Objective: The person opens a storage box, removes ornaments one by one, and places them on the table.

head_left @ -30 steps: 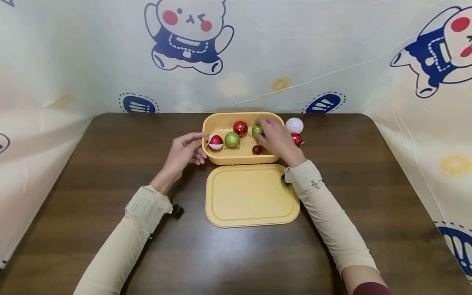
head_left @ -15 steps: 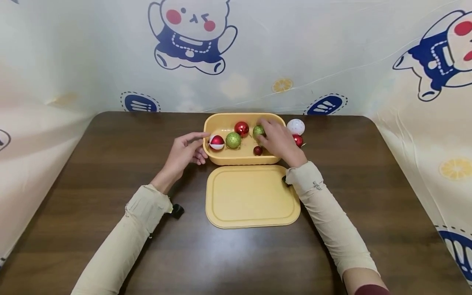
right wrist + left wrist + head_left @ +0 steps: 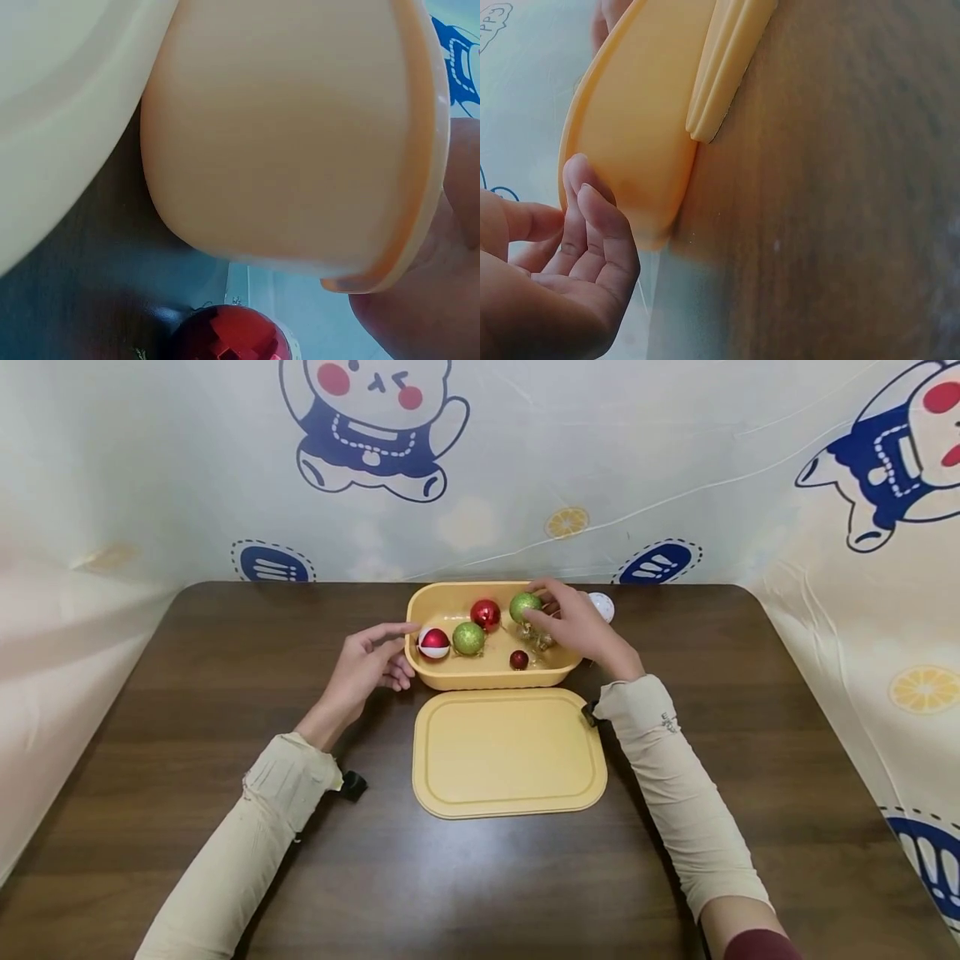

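Shifted since the earlier head frame: right hand (image 3: 579, 620) and green ball (image 3: 525, 607), seemingly raised in the yellow box (image 3: 487, 682), baring gold-coloured bits (image 3: 538, 637) of unclear form.

Head view. Right hand: thumb and fingers pinching the green ball above the box's right half. Left hand (image 3: 363, 662): apart from the right, fingers loosely extended, touching the box's left end. Inside the box: red-and-white ball (image 3: 434, 643), second green ball (image 3: 468, 638), red ball (image 3: 485, 615), small dark-red ball (image 3: 519, 659). Outside the box's right end: white ball (image 3: 603, 607). Before the box: yellow lid (image 3: 510, 752).

Left wrist view. Left fingers at the box's end rim; contents unseen.

Right wrist view. Box wall hides ball and pinch; faceted red ball (image 3: 232, 335) outside the box.

Handling, as judged: pinch the ball at its widest, clear the rim, steady the box lightly, avoid nudging loose balls.
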The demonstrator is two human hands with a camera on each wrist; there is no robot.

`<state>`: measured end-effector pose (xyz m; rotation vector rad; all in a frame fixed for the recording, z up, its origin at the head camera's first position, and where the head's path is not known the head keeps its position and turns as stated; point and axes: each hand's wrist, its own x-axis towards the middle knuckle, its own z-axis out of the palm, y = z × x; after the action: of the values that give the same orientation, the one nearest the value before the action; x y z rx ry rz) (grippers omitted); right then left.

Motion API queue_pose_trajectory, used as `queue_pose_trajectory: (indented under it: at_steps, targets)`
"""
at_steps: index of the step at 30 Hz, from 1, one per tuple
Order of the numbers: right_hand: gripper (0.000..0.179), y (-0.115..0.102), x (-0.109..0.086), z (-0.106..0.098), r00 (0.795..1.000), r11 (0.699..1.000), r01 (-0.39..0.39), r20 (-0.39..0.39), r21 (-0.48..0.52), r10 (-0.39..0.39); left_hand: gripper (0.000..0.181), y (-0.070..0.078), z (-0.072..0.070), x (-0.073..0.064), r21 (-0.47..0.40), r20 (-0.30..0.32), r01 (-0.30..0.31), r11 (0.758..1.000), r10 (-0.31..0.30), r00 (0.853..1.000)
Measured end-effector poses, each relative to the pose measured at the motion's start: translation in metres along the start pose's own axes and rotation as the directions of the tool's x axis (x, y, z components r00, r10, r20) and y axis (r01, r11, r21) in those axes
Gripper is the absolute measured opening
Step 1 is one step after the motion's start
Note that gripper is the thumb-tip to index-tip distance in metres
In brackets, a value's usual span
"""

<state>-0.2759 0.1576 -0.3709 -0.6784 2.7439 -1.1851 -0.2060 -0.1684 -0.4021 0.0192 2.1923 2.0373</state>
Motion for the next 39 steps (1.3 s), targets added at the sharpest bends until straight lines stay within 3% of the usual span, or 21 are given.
queue_pose_trajectory:
  at_steps: [8, 14, 26, 39]
  targets:
    - [0.043, 0.0, -0.013, -0.018, 0.999, 0.999, -0.045, -0.011, 0.018, 0.046, 0.032, -0.003, 0.007, -0.001, -0.001, 0.009, 0.014, 1.0, -0.014, 1.0]
    - [0.042, -0.002, -0.022, -0.034, 0.998, 0.999, -0.044, -0.046, 0.019, 0.045, 0.031, 0.001, 0.002, -0.001, -0.001, -0.004, 0.02, 1.0, -0.02, 1.0]
    - [0.042, 0.002, -0.025, -0.031, 0.997, 0.996, -0.054, -0.049, 0.065, 0.057, 0.034, 0.001, -0.001, -0.003, -0.019, 0.02, 0.039, 0.999, -0.038, 0.999]
    - [0.045, -0.001, -0.035, -0.055, 0.99, 0.991, -0.102, -0.091, 0.085, 0.11, 0.032, 0.002, -0.001, -0.003, -0.019, 0.009, 0.037, 0.999, -0.037, 0.999]
